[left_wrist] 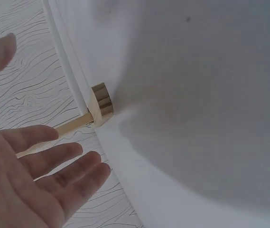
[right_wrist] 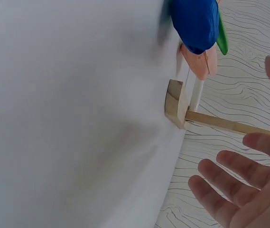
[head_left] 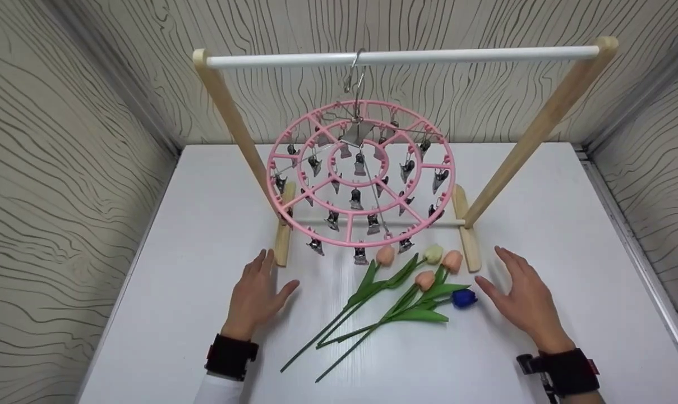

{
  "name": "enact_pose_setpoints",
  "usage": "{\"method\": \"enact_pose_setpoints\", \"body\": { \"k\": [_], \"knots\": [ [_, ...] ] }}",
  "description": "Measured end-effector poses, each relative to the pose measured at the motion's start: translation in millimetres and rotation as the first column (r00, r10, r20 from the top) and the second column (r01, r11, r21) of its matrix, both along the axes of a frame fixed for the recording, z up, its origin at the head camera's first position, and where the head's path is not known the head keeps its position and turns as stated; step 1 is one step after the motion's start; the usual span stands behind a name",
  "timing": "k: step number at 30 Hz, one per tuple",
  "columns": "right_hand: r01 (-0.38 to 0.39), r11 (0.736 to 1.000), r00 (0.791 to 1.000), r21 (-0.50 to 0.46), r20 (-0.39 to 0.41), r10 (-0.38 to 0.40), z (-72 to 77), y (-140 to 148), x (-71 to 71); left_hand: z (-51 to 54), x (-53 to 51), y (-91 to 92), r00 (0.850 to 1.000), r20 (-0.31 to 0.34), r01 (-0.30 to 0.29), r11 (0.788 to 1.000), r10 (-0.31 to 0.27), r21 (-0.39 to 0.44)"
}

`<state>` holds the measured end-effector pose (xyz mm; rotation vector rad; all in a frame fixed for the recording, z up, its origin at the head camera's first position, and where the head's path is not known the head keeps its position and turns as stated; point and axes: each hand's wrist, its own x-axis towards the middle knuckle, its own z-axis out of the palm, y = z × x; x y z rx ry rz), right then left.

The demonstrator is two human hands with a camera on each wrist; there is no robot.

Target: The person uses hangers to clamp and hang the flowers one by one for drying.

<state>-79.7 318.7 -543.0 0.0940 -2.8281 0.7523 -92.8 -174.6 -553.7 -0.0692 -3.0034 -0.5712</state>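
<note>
Several artificial tulips lie loosely crossed on the white table: peach ones, a pale green one and a blue one, which the right wrist view also shows as a blue bloom. To their left is the left hand, fingers extended and thumb apart, holding nothing; its palm and fingers fill a corner of the left wrist view. The right hand is spread the same way right of the blue bloom, empty, also seen in the right wrist view.
A wooden stand with a white rod rises behind the flowers. From its hook hangs a round pink rack with several metal clips, above the table. The stand's wooden feet rest near both hands. Patterned walls surround the table's back and sides.
</note>
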Motion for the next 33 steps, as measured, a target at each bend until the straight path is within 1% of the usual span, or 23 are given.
{"method": "enact_pose_setpoints", "body": {
  "k": [2, 4, 9, 12, 16, 19, 23, 26, 30, 33],
  "knots": [
    [0.006, 1.000, 1.000, -0.006, -0.028, -0.007, -2.1, 1.0, -7.5, -2.2, -5.7, 0.0, 1.000, 0.011, -0.023, 1.000, 0.023, 0.011],
    [0.011, 1.000, 0.999, 0.006, -0.035, -0.011, -3.8, 1.7, -14.9, -3.8, -11.2, -0.2, 0.999, 0.020, -0.047, 0.999, 0.047, 0.024],
    [0.011, 1.000, 1.000, 0.023, -0.008, -0.011, -5.8, 3.3, -31.7, -5.4, -25.0, -0.9, 0.996, 0.030, -0.087, 0.995, 0.085, 0.053],
    [0.006, 0.999, 0.999, 0.037, 0.041, -0.008, -6.9, 3.9, -39.9, -6.3, -32.1, -0.4, 0.993, 0.054, -0.107, 0.990, 0.103, 0.088],
    [-0.007, 0.999, 0.988, 0.046, 0.157, 0.000, -8.3, 3.7, -47.6, -8.8, -39.2, 1.4, 0.987, 0.099, -0.141, 0.979, 0.127, 0.148],
    [-0.020, 0.998, 0.973, 0.055, 0.230, 0.007, -10.1, 3.1, -52.0, -12.0, -43.4, 2.5, 0.981, 0.127, -0.170, 0.969, 0.149, 0.180],
    [-0.030, 0.998, 0.960, 0.062, 0.281, 0.011, -12.4, 1.0, -57.3, -14.8, -47.8, 3.5, 0.976, 0.136, -0.191, 0.964, 0.167, 0.184],
    [-0.040, 0.997, 0.958, 0.066, 0.287, 0.019, -13.3, -0.8, -60.3, -15.0, -49.9, 4.3, 0.976, 0.134, -0.193, 0.965, 0.171, 0.178],
    [-0.047, 0.996, 0.960, 0.072, 0.280, 0.025, -13.4, -1.3, -62.5, -15.6, -52.2, 6.1, 0.980, 0.125, -0.176, 0.969, 0.155, 0.176],
    [-0.043, 0.997, 0.956, 0.058, 0.293, 0.025, -13.2, -0.8, -63.3, -16.4, -53.1, 7.4, 0.982, 0.122, -0.167, 0.970, 0.147, 0.175]
  ]
}}
